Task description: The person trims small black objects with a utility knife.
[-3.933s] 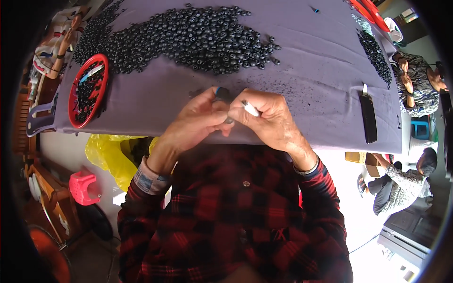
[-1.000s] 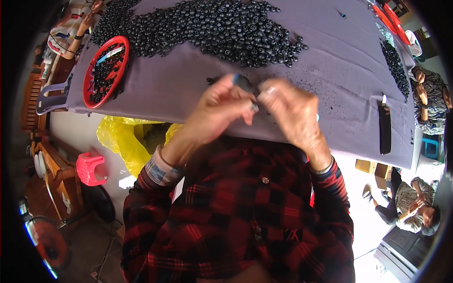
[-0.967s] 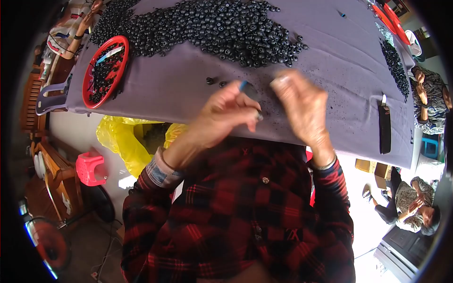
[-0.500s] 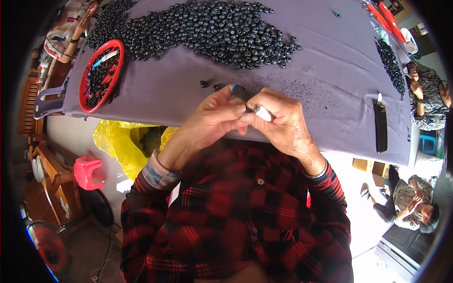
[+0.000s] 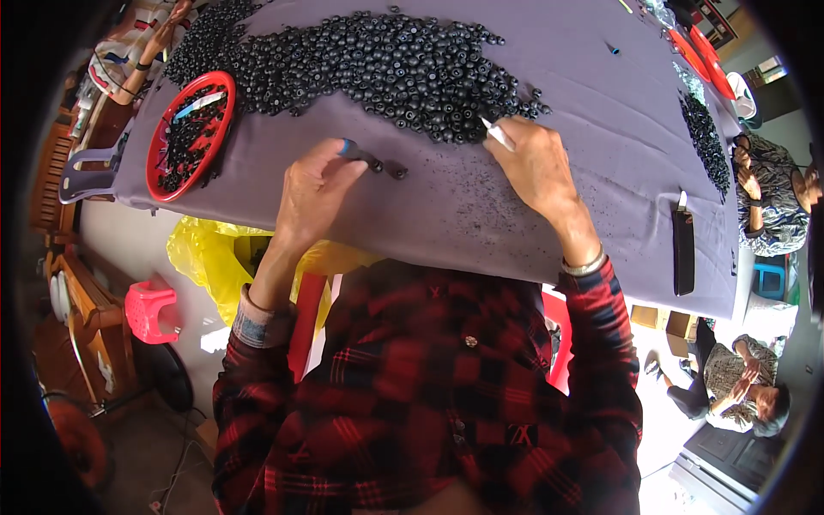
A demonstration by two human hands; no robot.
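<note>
My left hand (image 5: 313,189) is over the near part of the cloth, thumb and index finger pinched at a round black piece (image 5: 375,165). A dark finger cover with a blue rim (image 5: 348,148) sits on its index finger. Right beside those fingertips lies a second round black piece (image 5: 396,171). My right hand (image 5: 536,163) is at the near right edge of a large pile of round black pieces (image 5: 403,69), many with a hollow centre. Its curled fingers grip a slim white pointed tool (image 5: 497,134). Whether they also hold a black piece is hidden.
Dark crumbs (image 5: 489,193) lie scattered on the purple cloth (image 5: 412,215). A red bowl (image 5: 229,112) of dark bits stands left; a black-handled tool (image 5: 683,249) lies right. A yellow bag (image 5: 202,257) and pink stool (image 5: 150,313) are below. Other people sit around the table.
My hands were together in front of me, working on something small. They have parted: the left moved left to the loose pieces, the right forward to the pile with the white tool.
</note>
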